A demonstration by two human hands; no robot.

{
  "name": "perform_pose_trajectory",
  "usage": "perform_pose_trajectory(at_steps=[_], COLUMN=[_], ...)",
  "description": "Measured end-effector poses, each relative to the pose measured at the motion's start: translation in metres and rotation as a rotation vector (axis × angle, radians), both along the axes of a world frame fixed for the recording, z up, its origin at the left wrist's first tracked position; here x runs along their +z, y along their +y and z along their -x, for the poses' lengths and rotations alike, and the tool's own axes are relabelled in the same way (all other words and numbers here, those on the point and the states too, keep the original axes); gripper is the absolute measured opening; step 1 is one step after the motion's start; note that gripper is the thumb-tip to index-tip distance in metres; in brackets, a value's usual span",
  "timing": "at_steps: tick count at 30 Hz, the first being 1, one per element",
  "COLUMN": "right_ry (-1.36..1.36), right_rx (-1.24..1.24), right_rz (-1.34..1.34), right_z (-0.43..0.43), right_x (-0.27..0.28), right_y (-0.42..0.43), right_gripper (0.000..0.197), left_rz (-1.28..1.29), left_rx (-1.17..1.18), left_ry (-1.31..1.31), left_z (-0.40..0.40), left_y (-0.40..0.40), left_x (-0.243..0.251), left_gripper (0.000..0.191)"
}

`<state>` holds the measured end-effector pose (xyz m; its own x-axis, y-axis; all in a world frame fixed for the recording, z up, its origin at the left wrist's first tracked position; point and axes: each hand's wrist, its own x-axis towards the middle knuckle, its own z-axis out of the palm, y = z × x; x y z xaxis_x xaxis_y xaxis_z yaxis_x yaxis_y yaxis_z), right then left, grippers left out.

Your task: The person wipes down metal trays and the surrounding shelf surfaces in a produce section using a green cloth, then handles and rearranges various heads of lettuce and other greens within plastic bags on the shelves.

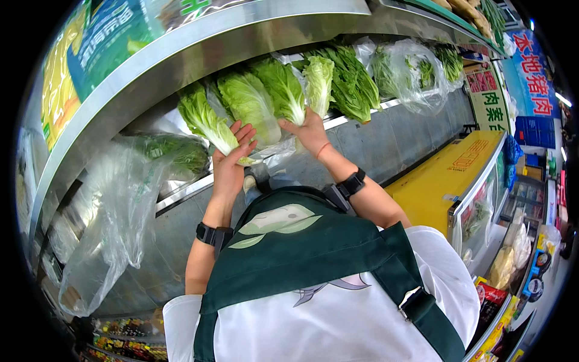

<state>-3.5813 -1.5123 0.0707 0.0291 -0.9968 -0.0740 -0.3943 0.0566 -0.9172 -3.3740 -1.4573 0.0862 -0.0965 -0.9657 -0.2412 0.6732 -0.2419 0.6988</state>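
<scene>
My left hand (pixel 233 151) is around the pale base of a narrow leafy cabbage head (pixel 203 113), its fingers partly spread. The leaves of that head lean up and away to the left. My right hand (pixel 312 131) holds the white base of another green cabbage head (pixel 282 88) between thumb and fingers. Between the two hands lies a larger napa cabbage (pixel 251 102); clear film seems to cover its lower end. A paler, smaller cabbage head (pixel 319 83) stands just beyond my right fingers.
Dark leafy greens (pixel 348 81) and bagged vegetables (pixel 409 68) continue rightward along the low shelf. A metal shelf edge (pixel 217 31) overhangs the produce. Clear plastic bags (pixel 122 203) hang at left, by wrapped greens (pixel 174 151). A yellow chest freezer (pixel 448 174) stands at right.
</scene>
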Motion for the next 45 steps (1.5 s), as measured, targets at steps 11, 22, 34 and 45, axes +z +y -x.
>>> perform_pose_trajectory(at_steps=[11, 22, 34, 45], right_ry=[0.001, 0.617, -0.475, -1.650], right_rx=[0.136, -0.443, -0.349, 0.002], right_rz=[-0.024, -0.187, -0.327, -0.469], right_z=[0.008, 0.068, 0.135, 0.098], right_x=[0.033, -0.102, -0.028, 0.022], right_y=[-0.006, -0.059, -0.045, 0.000], right_gripper=[0.033, 0.060, 0.037, 0.053], left_rz=[-0.038, 0.029, 0.005, 0.015], left_rx=[-0.113, 0.022, 0.060, 0.095], left_ry=[0.007, -0.184, -0.132, -0.036], left_z=[0.022, -0.040, -0.039, -0.045], left_y=[-0.004, 0.031, 0.037, 0.037], left_x=[-0.012, 0.030, 0.026, 0.021], left_gripper=[0.039, 0.042, 0.037, 0.036])
